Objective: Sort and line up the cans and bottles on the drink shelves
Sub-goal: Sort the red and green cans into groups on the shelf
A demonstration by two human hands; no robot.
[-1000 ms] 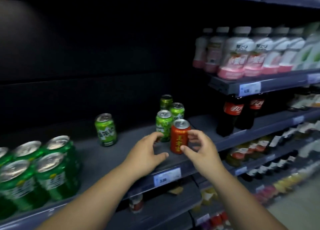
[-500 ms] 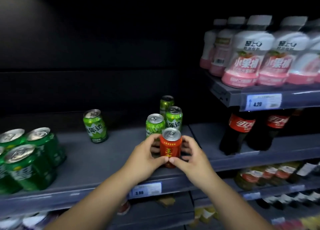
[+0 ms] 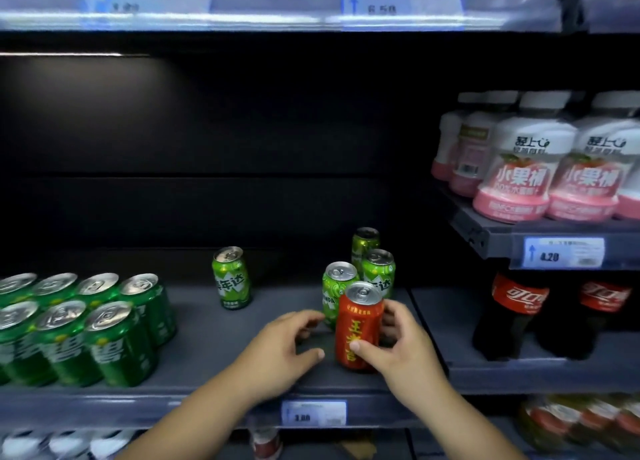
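A red can (image 3: 358, 324) with yellow characters stands near the front edge of the grey shelf (image 3: 214, 338). My right hand (image 3: 398, 348) wraps around its right side, thumb across the front. My left hand (image 3: 287, 345) is just left of the can, fingers curled and apart, holding nothing. Right behind the red can stand three light green cans (image 3: 337, 286) in a tight cluster. One more light green can (image 3: 231, 277) stands alone further left. A block of several dark green cans (image 3: 86, 328) fills the shelf's left end.
Dark cola bottles (image 3: 512, 314) stand on the neighbouring shelf to the right. White and pink bottles (image 3: 519, 168) sit on a higher shelf at the right. A price tag (image 3: 313, 413) hangs on the shelf's front lip. More drinks show on the shelves below.
My left hand has come off the red can and moved a little left. My right hand stays wrapped on the can. The view has tilted up and shifted left.
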